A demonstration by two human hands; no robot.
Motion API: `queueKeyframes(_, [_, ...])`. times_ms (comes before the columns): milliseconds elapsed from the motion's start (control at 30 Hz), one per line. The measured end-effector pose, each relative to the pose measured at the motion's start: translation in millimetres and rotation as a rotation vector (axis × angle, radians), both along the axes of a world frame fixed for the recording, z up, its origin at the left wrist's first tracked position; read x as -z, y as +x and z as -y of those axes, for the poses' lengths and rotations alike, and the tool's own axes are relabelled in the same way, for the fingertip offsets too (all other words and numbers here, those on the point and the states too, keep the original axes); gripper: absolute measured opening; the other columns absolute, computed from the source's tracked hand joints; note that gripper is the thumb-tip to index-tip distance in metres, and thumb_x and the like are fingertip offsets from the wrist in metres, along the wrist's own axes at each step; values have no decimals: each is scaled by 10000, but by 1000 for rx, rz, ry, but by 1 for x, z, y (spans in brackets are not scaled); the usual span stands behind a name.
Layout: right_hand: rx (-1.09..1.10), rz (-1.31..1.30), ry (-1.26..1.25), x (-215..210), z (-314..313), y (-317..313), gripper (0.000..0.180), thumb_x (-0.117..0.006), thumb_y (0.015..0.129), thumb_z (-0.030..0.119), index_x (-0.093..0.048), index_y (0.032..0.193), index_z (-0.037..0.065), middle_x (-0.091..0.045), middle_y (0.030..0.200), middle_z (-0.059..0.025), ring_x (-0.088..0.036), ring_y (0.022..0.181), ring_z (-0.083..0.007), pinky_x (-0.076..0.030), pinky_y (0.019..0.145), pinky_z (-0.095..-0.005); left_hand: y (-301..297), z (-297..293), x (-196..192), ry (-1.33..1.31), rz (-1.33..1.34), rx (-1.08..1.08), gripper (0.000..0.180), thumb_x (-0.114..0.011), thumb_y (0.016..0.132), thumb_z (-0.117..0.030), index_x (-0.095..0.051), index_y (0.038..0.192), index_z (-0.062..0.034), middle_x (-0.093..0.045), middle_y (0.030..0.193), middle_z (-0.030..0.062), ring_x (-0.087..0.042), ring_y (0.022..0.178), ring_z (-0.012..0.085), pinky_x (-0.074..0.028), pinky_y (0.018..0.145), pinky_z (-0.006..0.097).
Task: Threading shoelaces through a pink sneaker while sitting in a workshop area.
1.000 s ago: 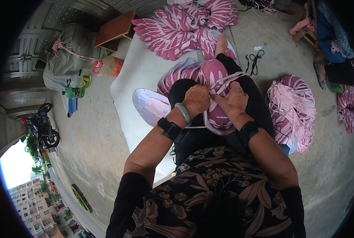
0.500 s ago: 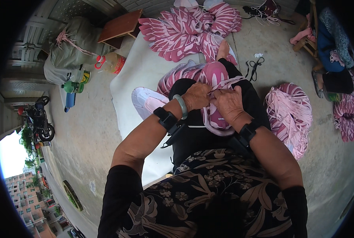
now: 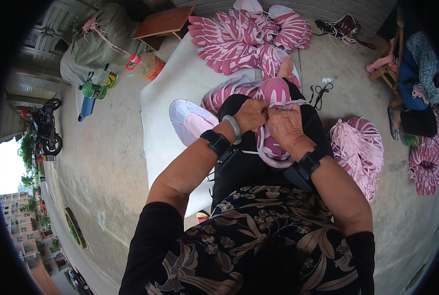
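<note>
A pink shoe upper (image 3: 274, 149) with white markings lies across my lap on black trousers. A pale pink shoelace (image 3: 294, 103) runs over it. My left hand (image 3: 250, 116), with a pale bangle at its wrist, pinches the lace at the upper's left edge. Close beside it, my right hand (image 3: 284, 123) has its fingers curled down on the lace at the upper's middle. The fingertips nearly meet, and the lace between them is partly hidden. More pink uppers (image 3: 231, 93) are bunched just beyond my left knee. A white and pink upper (image 3: 194, 119) lies to their left.
Fanned pink uppers (image 3: 229, 42) lie ahead on a white sheet (image 3: 155, 118). Laced uppers (image 3: 359, 152) are piled at right. A black cord (image 3: 320, 93) lies on the concrete. Bottles (image 3: 148, 68) and a wooden stool (image 3: 164, 23) stand at left. Another person (image 3: 421, 73) sits at far right.
My hands have drawn closer together over the upper, and the lace that stuck out to the right now lies flatter. The whole view has shifted slightly.
</note>
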State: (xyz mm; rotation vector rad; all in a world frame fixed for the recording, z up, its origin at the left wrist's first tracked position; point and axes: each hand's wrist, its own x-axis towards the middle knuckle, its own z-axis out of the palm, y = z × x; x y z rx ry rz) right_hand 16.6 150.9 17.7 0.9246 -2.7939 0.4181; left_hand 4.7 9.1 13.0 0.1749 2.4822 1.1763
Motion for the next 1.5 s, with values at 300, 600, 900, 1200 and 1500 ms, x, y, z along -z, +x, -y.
queueKeyframes(300, [472,398,-309,44,-293,80,212,-543,772,118,-485,622,-20,-449,506,-117,-376,490,-137,-339,481,-303,23,3,15,-279,-263,-175,322,-500,695,-107,-436,972,46,-562,766,253,-551,785,406,-428,764,447])
queueKeyframes(600, [1087,543,494,54,-425,149,271,-500,738,289,-593,753,35,-601,821,-172,-575,815,-343,-448,695,-441,29,-6,13,-301,-287,-199,411,-536,727,-179,-405,1048,42,-570,800,247,-552,804,400,-436,758,444])
queueKeyframes(900, [-206,509,-830,-3,-135,26,200,-518,656,-93,-360,607,19,-623,931,-112,-576,956,-302,-366,917,-396,24,-3,-9,-429,-867,-12,267,-602,744,-198,-568,967,-56,-580,852,126,-572,715,338,-475,652,393])
queueKeyframes(1200, [114,969,-907,27,-80,-8,362,-742,671,192,-486,883,50,-468,587,5,-416,524,-67,-386,492,-234,4,32,-3,316,-183,-656,107,-483,767,20,-565,836,13,-555,708,6,-507,659,120,-423,641,238])
queueKeyframes(1500, [56,700,-419,24,-66,-21,904,-777,550,379,-323,1245,21,-525,1057,-205,-543,968,-301,-433,823,-350,17,-19,-8,-327,-725,-333,558,-663,655,-243,-469,1126,-16,-514,1074,204,-473,1008,379,-355,855,446])
